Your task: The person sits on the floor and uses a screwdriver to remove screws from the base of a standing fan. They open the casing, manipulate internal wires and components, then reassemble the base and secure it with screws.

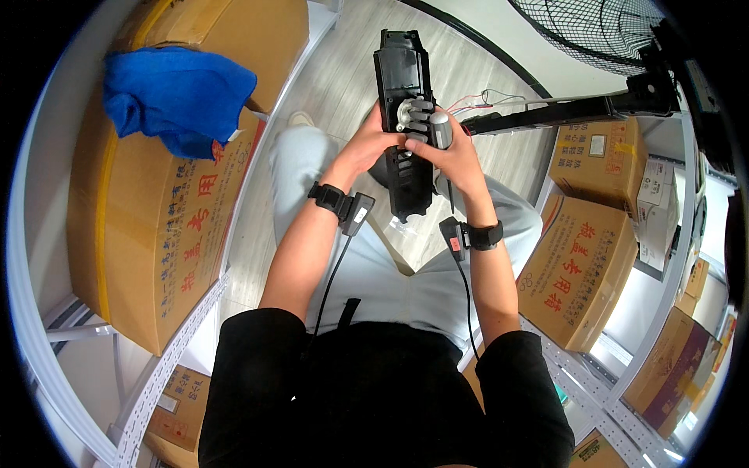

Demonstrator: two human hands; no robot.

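Both hands are raised over my legs around a long black plastic housing (pixel 404 74), held upright in the view, with a pale metal fitting (pixel 405 115) and grey tabs at its middle. My left hand (pixel 367 144) grips the housing's left side, thumb across its front. My right hand (pixel 454 160) is closed on the right side, its thumb over the middle, and also holds a grey-handled tool (pixel 441 125) with a thin dark shaft pointing down, apparently a screwdriver. The fingers behind the housing are hidden.
Cardboard boxes on shelves flank me at left (pixel 133 218) and right (pixel 569 273). A blue cloth (pixel 175 97) drapes the left boxes. A mesh fan (pixel 585 31), a dark arm (pixel 562 113) and thin loose wires are at upper right, above the wood-look floor (pixel 328 54).
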